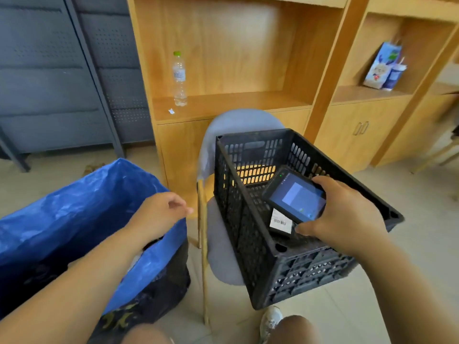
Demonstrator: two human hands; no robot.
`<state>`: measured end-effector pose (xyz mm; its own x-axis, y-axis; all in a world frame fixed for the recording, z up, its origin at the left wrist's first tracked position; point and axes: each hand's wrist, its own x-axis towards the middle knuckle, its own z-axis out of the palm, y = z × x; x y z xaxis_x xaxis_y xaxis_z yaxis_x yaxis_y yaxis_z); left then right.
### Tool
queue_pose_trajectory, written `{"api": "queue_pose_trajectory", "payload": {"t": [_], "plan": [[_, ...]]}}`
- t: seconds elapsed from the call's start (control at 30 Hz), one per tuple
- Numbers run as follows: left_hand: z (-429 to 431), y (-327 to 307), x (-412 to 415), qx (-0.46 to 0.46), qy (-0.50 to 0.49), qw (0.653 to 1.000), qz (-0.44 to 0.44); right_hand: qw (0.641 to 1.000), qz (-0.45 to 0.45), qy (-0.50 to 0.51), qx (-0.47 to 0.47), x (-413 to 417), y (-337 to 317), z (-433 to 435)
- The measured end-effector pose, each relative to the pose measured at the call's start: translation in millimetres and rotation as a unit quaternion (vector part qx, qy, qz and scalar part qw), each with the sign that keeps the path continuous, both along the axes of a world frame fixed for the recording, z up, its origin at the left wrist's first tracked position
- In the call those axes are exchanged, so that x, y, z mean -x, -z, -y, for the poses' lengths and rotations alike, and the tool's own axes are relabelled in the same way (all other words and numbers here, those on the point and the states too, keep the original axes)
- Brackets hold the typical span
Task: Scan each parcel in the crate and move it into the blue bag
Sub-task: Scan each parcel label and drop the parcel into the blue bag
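- Knees [295,328] and a pale shoe [272,319] sit at the bottom edge, over the pale tiled floor [409,207].
- Right hand [347,217]: its fingers [320,181] curl over the far edge of a handheld scanner [295,197] and the thumb presses the near edge. The lit screen faces up, tilted, inside the crate.
- Left hand [159,212]: the fingers are loosely curled, and as far as the angle shows they hold nothing. The hand hovers over the right rim of the blue bag.
- One parcel [278,225] lies on the bottom of the crate just beneath the scanner. Its white barcode label [282,219] faces up; the wrapping looks dark, though most of it is hidden.
- Black slatted plastic crate [298,274]: it rests on the seat of a grey chair [223,256] with wooden legs and juts over the seat's front edge.
- Blue bag [74,207]: it stands open on the floor left of the chair, and dark shapes show inside it. A black bag [159,294] bunches around its base.
- Behind the chair stands a light wooden shelf unit [248,103]. A clear water bottle [179,79] with a green cap stands upright on the shelf, with a small white scrap [171,111] beside it.
- Further right, a printed gift bag [381,67] leans in another bay, above cabinet doors [361,128] with metal handles.
- Dark grey perforated panels [49,70] fill the left wall.
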<state>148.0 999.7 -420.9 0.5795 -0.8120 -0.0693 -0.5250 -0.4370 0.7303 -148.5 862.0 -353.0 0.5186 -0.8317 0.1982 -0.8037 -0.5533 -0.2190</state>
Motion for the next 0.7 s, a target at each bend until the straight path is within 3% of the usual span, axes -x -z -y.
{"api": "queue_pose_trajectory", "payload": {"t": [0.23,0.4,0.53,0.7], "plan": [[122,-34,50,0.019,0.133,0.988,0.071,0.996,0.003,0.085,-0.016,54,-1,47],[212,-10,88,-0.073,0.227,0.958,0.156,0.992,-0.046,0.112,-0.023,70,5,89],[277,31,117,-0.216,0.312,0.891,0.249,0.990,-0.087,0.114,-0.012,70,15,126],[337,98,146,-0.371,0.366,0.806,0.282,0.988,-0.111,0.107,0.016,63,30,171]]}}
